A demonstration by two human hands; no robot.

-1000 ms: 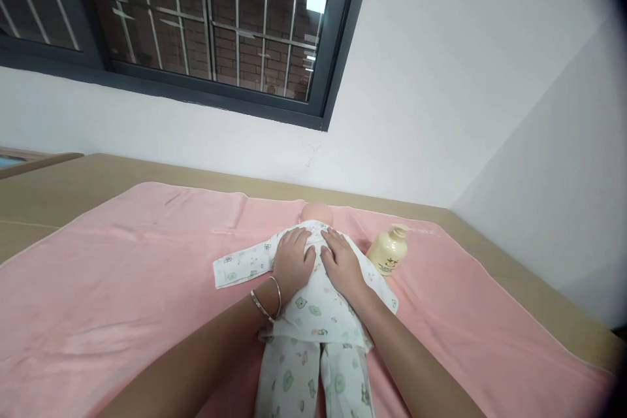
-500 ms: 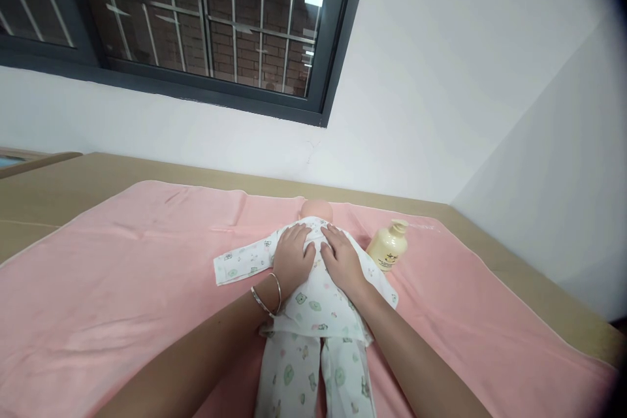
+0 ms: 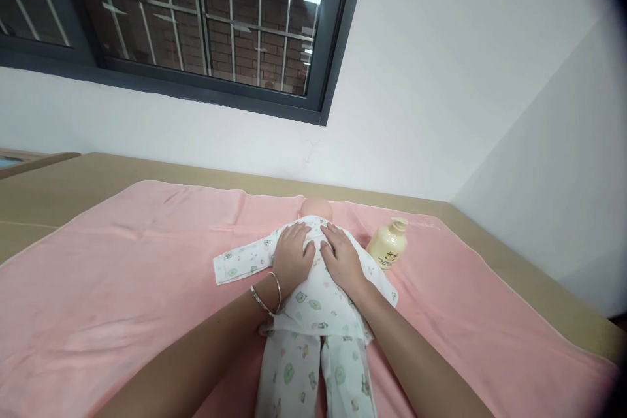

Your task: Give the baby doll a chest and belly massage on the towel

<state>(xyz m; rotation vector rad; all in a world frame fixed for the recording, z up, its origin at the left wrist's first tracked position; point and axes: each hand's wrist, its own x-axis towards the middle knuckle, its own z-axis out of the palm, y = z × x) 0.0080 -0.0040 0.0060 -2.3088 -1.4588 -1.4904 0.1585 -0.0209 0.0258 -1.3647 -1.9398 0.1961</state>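
A baby doll lies on a pink blanket, its bald head at the far end and its face out of sight. It wears a white printed top and matching trousers. My left hand rests flat on the left side of the top, fingers outstretched, a silver bangle at the wrist. Flat on the right side of the top lies my right hand, its fingers also extended. Both thumbs point inward with a narrow gap between them. One sleeve stretches out to the left.
A pale yellow pump bottle stands tilted beside the doll's right side. The pink blanket covers most of a tan surface. Behind it are a white wall and a dark-framed window with metal bars.
Both hands keep their place on the doll's top. Only a very slight shift of the camera view shows.
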